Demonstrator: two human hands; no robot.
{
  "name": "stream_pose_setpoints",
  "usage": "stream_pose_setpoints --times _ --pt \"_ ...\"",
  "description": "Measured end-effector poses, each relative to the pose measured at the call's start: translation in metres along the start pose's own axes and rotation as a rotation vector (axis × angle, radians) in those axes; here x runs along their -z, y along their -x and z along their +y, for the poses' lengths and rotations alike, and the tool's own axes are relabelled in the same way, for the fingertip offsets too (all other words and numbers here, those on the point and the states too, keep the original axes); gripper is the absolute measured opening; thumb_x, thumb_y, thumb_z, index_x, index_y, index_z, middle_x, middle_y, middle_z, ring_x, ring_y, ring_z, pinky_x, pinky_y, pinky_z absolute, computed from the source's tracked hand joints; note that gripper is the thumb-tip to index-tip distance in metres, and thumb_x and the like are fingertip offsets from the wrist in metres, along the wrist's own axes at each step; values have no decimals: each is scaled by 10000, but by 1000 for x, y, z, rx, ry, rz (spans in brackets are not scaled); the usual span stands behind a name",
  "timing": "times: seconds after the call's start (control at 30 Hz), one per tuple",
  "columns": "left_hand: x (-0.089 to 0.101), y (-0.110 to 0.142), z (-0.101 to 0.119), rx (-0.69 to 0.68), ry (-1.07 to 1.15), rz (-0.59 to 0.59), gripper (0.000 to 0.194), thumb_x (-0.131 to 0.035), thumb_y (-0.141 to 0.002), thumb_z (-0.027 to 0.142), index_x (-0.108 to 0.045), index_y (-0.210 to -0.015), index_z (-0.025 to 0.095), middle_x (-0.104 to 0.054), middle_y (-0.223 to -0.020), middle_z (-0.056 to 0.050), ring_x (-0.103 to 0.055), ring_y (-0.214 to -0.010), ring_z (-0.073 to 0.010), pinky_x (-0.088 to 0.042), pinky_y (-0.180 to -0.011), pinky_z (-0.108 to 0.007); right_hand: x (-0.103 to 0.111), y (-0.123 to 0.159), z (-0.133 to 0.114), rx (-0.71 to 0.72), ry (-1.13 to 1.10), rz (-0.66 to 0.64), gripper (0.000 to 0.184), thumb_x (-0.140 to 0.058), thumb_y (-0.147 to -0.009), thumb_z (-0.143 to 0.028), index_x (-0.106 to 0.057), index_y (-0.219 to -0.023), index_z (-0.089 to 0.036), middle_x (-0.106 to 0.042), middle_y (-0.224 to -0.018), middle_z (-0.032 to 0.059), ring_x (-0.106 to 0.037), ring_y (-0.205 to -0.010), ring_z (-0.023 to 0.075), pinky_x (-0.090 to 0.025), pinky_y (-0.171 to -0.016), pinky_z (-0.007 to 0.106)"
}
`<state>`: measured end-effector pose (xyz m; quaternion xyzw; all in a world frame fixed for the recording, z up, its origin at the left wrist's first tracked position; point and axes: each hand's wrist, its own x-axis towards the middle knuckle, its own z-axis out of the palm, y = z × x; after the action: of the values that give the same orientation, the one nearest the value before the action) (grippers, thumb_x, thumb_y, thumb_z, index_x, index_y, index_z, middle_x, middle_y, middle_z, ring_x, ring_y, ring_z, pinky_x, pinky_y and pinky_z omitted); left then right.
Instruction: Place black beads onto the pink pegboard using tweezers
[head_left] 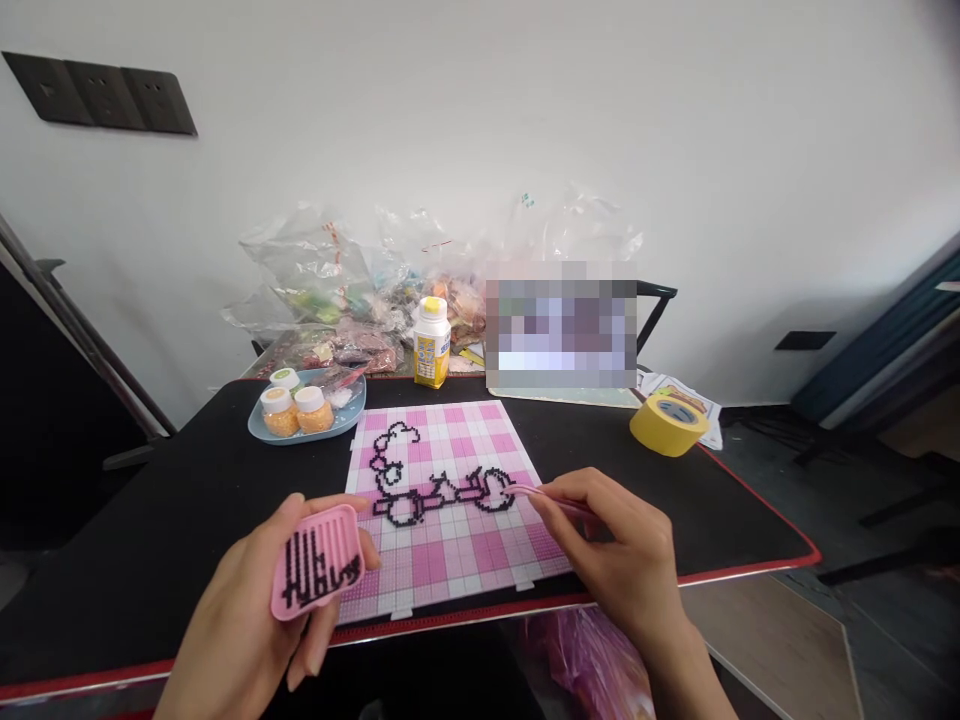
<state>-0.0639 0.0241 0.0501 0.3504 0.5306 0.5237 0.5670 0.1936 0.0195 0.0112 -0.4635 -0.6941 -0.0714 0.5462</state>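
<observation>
My left hand [255, 590] grips a small pink ridged bead tray [334, 535], tilted toward me, with black beads lined up in its grooves. Between the fingers of my right hand [619, 540] is a pair of pink tweezers [551, 495], its tip over the right ring of the black bead outline. That outline lies on a pink-and-white checked pegboard [465, 570] in front of me. Whether the tweezers hold a bead is too small to tell.
A blue plate [259, 425] with several jars of beads [313, 412] stands at the left. Behind are a white-and-yellow bottle [431, 345], plastic bags [307, 265] and a blurred screen [562, 325]. Yellow tape [667, 425] sits near the red-edged black mat's [720, 520] right side.
</observation>
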Motion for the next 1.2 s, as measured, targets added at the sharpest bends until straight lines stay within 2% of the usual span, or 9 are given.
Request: stream_pose_setpoints --times 0.13,0.23,0.3,0.4,0.63,0.9,1.2 --pt "15 -14 4 -63 -5 78 418 -720 -812 464 -755 -976 81 -756 -619 -77 -409 -234 -46 -297 -235 -129 -2 4 12 -30 57 -12 174 -681 -944 -215 -691 -774 -178 -688 -686 3 -543 -498 79 -387 -424 198" --pt "32 -28 2 -29 -5 55 329 -631 -903 404 -753 -998 114 -761 -636 -60 -436 -251 -78 -342 -229 -166 -3 5 15 -37 71 -13 200 -667 -957 -252 -698 -773 -179 -697 -692 9 -556 -504 82 -395 -430 198" --pt "42 -36 -2 39 -2 14 351 -638 -900 433 -752 -1030 127 -763 -645 -57 -473 -273 -113 -376 -223 -204 -3 5 17 -43 86 -25 214 -662 -960 -270 -702 -769 -181 -696 -690 10 -558 -510 84 -406 -443 201" --pt "50 -40 -6 -1 -31 -5 421 -687 -859 477 -742 -1070 117 -778 -674 -77 -484 -278 -113 -366 -219 -195 -4 7 20 -76 96 -53 213 -659 -966 -286 -707 -785 -184 -690 -697 10 -556 -526 90 -415 -472 214" --pt "47 -34 -7 -63 -73 -37 473 -684 -853 505 -730 -1077 91 -800 -722 -118 -470 -245 -93 -366 -224 -186 -5 14 24 -122 83 -119 248 -638 -985 -335 -698 -795 -187 -677 -712 15 -571 -559 105 -417 -514 237" --pt "47 -34 -7 -68 -74 -31 527 -723 -809 537 -725 -1078 84 -804 -723 -133 -463 -236 -94 -367 -218 -193 -2 11 21 -111 -2 -225 203 -642 -985 -306 -718 -838 -188 -668 -722 9 -570 -577 108 -411 -520 232" --pt "47 -33 -7 -48 -49 -35 535 -759 -771 554 -735 -1051 99 -800 -704 -115 -461 -225 -93 -364 -210 -195 -3 11 21 -110 40 -189 256 -622 -995 -342 -696 -806 -186 -661 -703 13 -562 -566 109 -418 -519 235"
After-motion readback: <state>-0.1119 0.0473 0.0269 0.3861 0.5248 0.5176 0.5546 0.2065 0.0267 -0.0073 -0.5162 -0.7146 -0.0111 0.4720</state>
